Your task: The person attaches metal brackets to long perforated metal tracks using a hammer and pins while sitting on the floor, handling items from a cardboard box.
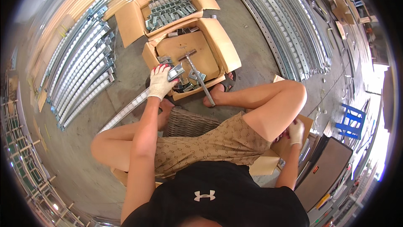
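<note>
My left hand (160, 82), in a cream glove with red fingertips, is closed around the near end of a roller track (128, 110) with white rollers. A shiny metal bracket (176, 71) sits at that end, over the edge of an open cardboard box (228, 46). A hammer (197, 74) leans across this box, its head inside and its handle reaching toward my foot. Loose metal brackets lie in the box's corners. At my right side, my gloved right hand (296, 131) is down at another cardboard box (282, 147); its fingers are partly hidden by my leg.
A second open box (138, 21) full of metal brackets stands beyond. Finished-looking roller tracks (82, 65) lie in a stack at left, with long metal rails (277, 21) at right. A blue plastic stool (351, 121) and a brown case (325, 172) are at far right.
</note>
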A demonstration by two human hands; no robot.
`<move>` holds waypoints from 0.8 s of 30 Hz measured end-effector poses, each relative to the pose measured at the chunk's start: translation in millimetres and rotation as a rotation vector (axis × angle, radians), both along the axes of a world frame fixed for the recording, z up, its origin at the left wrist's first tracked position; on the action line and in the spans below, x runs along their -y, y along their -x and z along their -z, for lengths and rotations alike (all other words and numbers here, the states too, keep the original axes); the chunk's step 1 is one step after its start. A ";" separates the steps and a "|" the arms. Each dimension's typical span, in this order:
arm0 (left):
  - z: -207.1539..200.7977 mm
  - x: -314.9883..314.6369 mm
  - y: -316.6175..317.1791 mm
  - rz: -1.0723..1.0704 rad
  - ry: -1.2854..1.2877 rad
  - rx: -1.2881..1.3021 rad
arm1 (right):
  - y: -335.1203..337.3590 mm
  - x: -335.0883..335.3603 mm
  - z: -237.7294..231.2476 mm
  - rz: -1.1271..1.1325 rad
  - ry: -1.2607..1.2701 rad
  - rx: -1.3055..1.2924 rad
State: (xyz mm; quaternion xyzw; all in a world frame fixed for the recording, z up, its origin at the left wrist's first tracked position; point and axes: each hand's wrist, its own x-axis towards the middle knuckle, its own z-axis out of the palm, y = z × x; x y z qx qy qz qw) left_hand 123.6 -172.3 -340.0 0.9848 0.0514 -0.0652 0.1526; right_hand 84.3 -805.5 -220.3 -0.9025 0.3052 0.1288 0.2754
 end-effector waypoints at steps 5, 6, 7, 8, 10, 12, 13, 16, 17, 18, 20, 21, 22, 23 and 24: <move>7.9 39.8 -16.4 -0.141 0.254 0.080 | -111.1 20.7 -122.7 -0.482 0.647 0.034; 8.2 41.6 -15.1 -0.156 0.253 0.079 | -139.5 -3.6 -143.7 -0.472 0.623 -0.002; 7.1 42.0 -13.9 -0.172 0.250 0.081 | -161.3 -37.9 -163.2 -0.518 0.582 0.057; 5.9 43.4 -16.0 -0.182 0.255 0.086 | -180.8 -51.5 -159.1 -0.553 0.480 0.157; 10.0 41.7 -13.4 -0.197 0.267 0.134 | -207.5 -114.6 -148.8 -0.613 0.111 0.273; 11.4 39.0 -10.2 -0.228 0.265 0.149 | -216.3 -211.8 -125.7 -0.781 -0.031 0.178; 6.4 37.7 -7.9 -0.247 0.268 0.119 | -217.8 -251.1 -88.3 -0.898 -0.086 0.179; 1.2 39.2 -4.8 -0.246 0.261 0.091 | -204.2 -352.1 1.9 -0.985 -0.151 -0.237; -1.9 42.5 -10.2 -0.222 0.298 0.062 | -202.3 -358.5 45.7 -1.045 -0.053 -0.096; -3.1 47.3 -16.7 -0.193 0.313 0.069 | -204.1 -359.6 94.7 -1.097 0.051 0.046; 3.2 43.2 -13.3 -0.195 0.318 0.066 | -191.1 -381.6 129.0 -1.047 0.310 0.466; 3.8 39.5 -9.9 -0.197 0.328 0.066 | -177.6 -392.4 132.5 -1.008 0.430 0.666; 4.4 37.2 -6.9 -0.205 0.325 0.037 | -167.2 -397.9 133.9 -1.074 0.305 0.587; 2.2 34.9 -5.9 -0.213 0.322 0.011 | -157.8 -404.0 124.6 -1.137 0.180 0.509; 0.6 33.2 -7.1 -0.218 0.322 -0.009 | -149.8 -408.3 116.9 -1.193 0.062 0.433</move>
